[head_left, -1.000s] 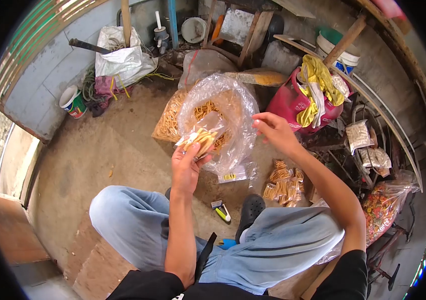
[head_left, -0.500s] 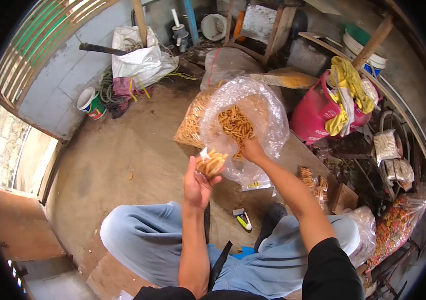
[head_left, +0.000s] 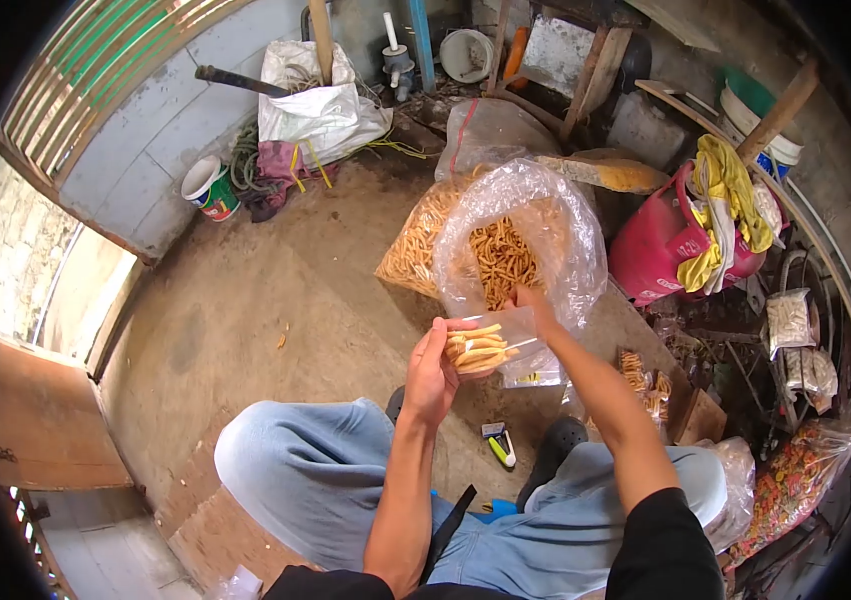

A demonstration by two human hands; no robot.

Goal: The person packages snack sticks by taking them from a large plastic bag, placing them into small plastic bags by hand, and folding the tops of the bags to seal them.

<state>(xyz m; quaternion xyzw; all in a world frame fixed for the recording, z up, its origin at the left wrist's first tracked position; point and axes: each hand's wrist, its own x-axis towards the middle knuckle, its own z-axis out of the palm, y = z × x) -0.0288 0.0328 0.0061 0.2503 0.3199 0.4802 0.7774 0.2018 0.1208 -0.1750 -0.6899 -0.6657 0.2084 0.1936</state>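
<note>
My left hand [head_left: 435, 372] is closed around a small clear packet [head_left: 481, 350] with several pale snack sticks inside, its open end towards the right. Beyond it stands a large clear plastic bag [head_left: 571, 235], its wide mouth showing many brown snack sticks [head_left: 506, 255]. At the near right edge of that mouth is my right hand [head_left: 534, 308], close behind the packet's end; its fingertips are partly hidden. Filled packets [head_left: 646, 385] lie on the floor beyond my right knee.
A pink tub [head_left: 651, 250] with yellow cloths [head_left: 731, 205] stands at the right. A green-handled tool [head_left: 499, 447] lies between my feet. A small bucket [head_left: 211, 188] and a white sack [head_left: 321, 120] are at the back left. Bagged colourful items [head_left: 796, 480] stand at the lower right.
My right hand has gone from raised in the air to the mouth of the large bag. The packet in my left hand has turned, its open end now to the right. The view has shifted.
</note>
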